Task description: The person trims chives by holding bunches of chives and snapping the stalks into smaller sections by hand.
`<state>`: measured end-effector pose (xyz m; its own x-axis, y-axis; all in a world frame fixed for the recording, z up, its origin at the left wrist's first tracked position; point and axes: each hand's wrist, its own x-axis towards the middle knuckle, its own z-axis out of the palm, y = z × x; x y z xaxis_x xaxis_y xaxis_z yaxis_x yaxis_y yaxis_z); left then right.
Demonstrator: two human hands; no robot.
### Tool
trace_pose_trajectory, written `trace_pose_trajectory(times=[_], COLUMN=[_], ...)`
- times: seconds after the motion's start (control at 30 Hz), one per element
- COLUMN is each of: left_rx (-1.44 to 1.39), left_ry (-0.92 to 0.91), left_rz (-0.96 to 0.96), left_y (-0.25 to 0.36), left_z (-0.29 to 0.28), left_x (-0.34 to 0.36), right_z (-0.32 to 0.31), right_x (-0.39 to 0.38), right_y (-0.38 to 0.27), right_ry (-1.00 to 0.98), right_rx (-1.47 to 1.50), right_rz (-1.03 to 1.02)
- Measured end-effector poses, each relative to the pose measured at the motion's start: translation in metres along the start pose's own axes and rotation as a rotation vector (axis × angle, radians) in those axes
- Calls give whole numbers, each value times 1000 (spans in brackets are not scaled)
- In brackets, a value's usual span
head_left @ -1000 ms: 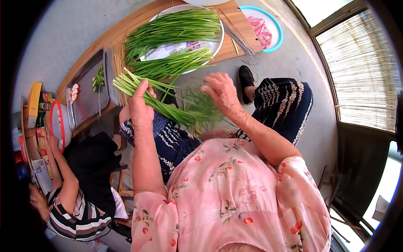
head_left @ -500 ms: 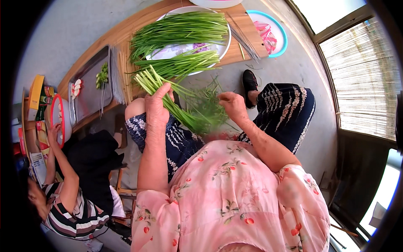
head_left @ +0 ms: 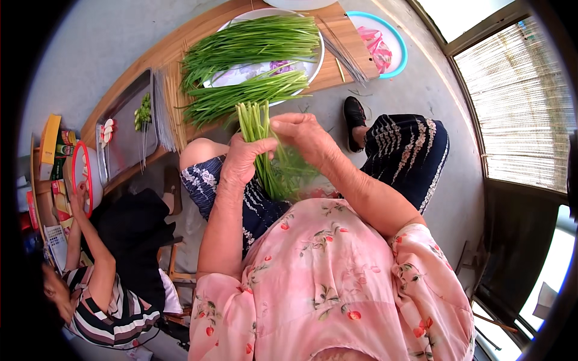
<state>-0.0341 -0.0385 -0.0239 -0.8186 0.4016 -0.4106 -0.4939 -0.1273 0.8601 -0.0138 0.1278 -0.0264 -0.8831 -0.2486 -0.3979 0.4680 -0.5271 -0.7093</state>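
Observation:
My left hand [head_left: 241,161] is closed round a bunch of garlic chives [head_left: 255,123], its pale stem ends pointing up and the green leaves hanging over my lap. At the right side of the stems is my right hand [head_left: 308,139], thumb and fingers pinched together; whatever lies between them is too small to make out. Blurred loose green bits [head_left: 300,174] show below it. Beyond my hands, a large pile of chives [head_left: 253,43] and a smaller pile [head_left: 247,95] lie across a white oval plate [head_left: 320,63].
The wooden table [head_left: 343,42] carries thin skewers [head_left: 165,111] and a metal tray [head_left: 123,144] with green pieces. A blue-rimmed basin [head_left: 402,57] holds pink plastic. At left, a co-worker's hand [head_left: 78,198] is at a red-rimmed bowl [head_left: 90,180].
My right hand has moved left and up to the stem ends. The bunch in my left hand has turned from slanting to nearly upright, slightly to the right.

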Motion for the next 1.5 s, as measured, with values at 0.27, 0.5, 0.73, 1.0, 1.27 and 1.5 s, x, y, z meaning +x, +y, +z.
trace_pose_trajectory(times=[0.27,0.5,0.73,1.0,1.27,1.5], left_rx=[-45,-83,-126,-83,-64,24], left_ry=[-31,-81,-53,-98,-54,-147], left_rz=[-25,-44,-244,-238,-286,-263], left_y=[-8,-10,1,-3,-1,-5], left_z=[-3,-2,-2,-4,-3,-4], left_x=[5,4,3,1,0,1], right_z=[-6,1,-38,-90,-106,-107], right_x=[-3,-3,9,3,-2,-2], right_y=[-3,1,-17,-44,-54,-64], right_ry=[292,89,258,343,394,412], right_rx=[65,-85,152,204,266,230], right_rz=[-180,-6,-132,-271,-335,-373])
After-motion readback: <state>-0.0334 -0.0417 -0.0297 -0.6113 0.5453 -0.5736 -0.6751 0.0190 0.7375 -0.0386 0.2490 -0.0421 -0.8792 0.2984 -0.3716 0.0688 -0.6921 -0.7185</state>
